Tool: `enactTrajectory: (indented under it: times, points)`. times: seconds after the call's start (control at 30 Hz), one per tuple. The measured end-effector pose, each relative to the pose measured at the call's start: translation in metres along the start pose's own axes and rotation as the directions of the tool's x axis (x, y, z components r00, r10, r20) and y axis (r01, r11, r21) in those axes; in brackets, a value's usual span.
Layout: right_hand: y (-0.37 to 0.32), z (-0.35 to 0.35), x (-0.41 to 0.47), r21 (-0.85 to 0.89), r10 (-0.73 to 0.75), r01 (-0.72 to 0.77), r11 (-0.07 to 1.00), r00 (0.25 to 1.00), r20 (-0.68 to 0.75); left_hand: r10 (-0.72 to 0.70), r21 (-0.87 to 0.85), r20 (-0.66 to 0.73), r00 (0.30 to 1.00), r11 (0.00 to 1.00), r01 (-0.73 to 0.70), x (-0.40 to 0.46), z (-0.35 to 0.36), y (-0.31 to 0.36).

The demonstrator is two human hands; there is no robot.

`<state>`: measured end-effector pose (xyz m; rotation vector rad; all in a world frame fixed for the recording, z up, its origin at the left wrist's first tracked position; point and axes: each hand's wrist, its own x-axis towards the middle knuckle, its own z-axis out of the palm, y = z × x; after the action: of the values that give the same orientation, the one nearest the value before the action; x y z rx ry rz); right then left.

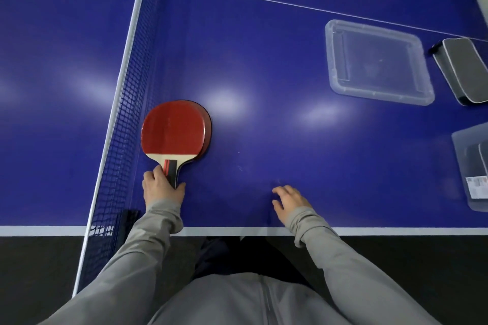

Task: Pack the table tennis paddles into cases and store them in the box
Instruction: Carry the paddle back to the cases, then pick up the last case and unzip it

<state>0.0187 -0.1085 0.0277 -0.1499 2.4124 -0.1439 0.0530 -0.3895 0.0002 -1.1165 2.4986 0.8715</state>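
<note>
The left hand [162,187] grips the paddles' [175,130] handles (two stacked) beside the net [124,103]; the right hand [290,199] hovers right of the paddles, fingers spread, empty.

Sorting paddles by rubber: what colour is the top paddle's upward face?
Red, on the top paddle held by the left hand; head view shows it.

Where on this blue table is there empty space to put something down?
Biggest bare patch: between the stacked paddles and the clear lid, ahead of the right hand. Crowded along the right edge: lid, grey case, clear box. The left hand fills the net-side corner.
</note>
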Motion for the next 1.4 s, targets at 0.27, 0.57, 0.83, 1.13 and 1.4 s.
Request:
enactTrajectory:
  times: [0.27,0.57,0.83,1.13,1.4]
  points:
    - [0.01,0.003,-0.007,0.009,-0.005,0.005,1.0,1.0,-0.001,0.229,0.135,-0.166,0.959,0.969,-0.207,-0.048,0.002,-0.002]
    - [0.042,0.009,-0.031,0.093,0.073,-0.069,0.993,0.996,-0.045,0.619,0.339,0.225,0.752,0.674,-0.656,-0.088,0.044,0.055]
    - [0.138,0.037,-0.094,0.247,0.272,-0.243,0.938,0.958,-0.088,0.612,0.355,0.627,0.482,0.326,-0.876,-0.161,0.12,0.13]
    - [0.296,0.111,-0.209,0.393,0.48,-0.44,0.807,0.877,-0.003,0.536,0.281,0.78,0.322,0.161,-0.946,-0.298,0.225,0.193]
    - [0.428,0.152,-0.307,0.446,0.646,-0.601,0.663,0.761,0.064,0.636,0.182,0.723,0.269,0.201,-0.963,-0.407,0.303,0.292]
